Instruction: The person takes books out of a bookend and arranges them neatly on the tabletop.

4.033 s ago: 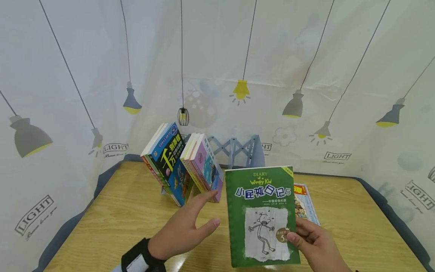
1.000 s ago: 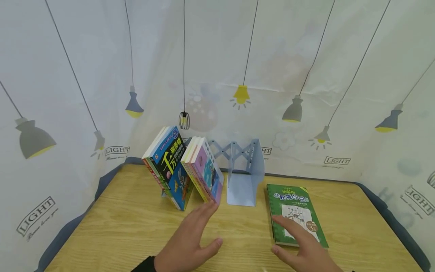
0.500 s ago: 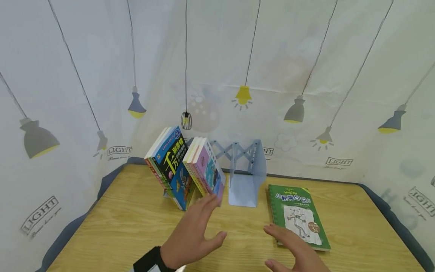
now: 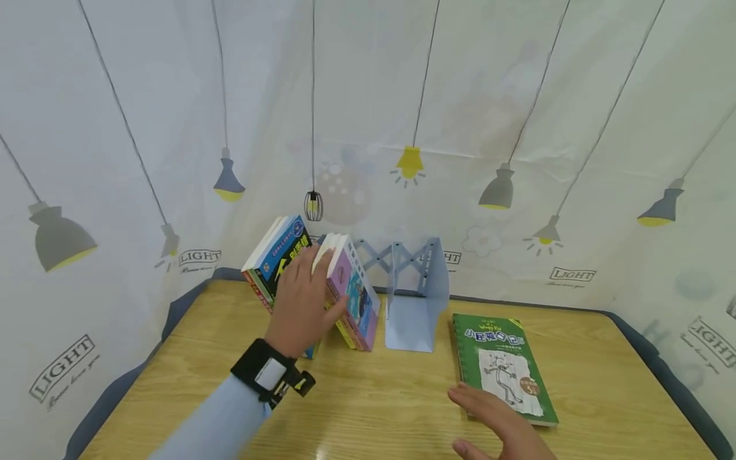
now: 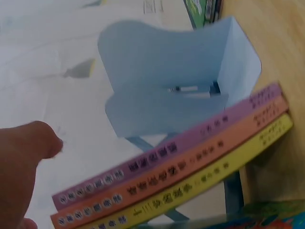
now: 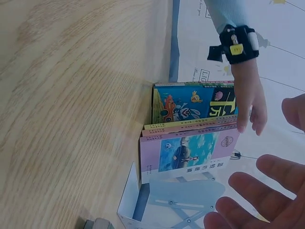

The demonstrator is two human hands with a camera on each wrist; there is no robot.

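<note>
My left hand point(image 4: 300, 308) is held over the books on the left, fingers relaxed near the tops of three thin books point(image 4: 355, 295) that lean left. Its thumb, apart from their yellow, orange and purple spines point(image 5: 171, 164) in the left wrist view, shows no grip. Left of them lean several larger books, the front one point(image 4: 282, 246) black and blue, partly hidden by the hand. My right hand point(image 4: 501, 423) hovers, fingers relaxed, just in front of a green Diary of a Wimpy Kid book point(image 4: 506, 370) lying flat on the table.
A light blue expandable bookend point(image 4: 409, 322) with crisscross bars stands right of the leaning books, its right section holding none. The wooden table point(image 4: 368, 396) ends at a curtain point(image 4: 356, 96) printed with lamps.
My right hand held up the green book earlier; it was set down at the right. Since half a second ago my left hand has reached forward to the leaning books. The right hand barely moved.
</note>
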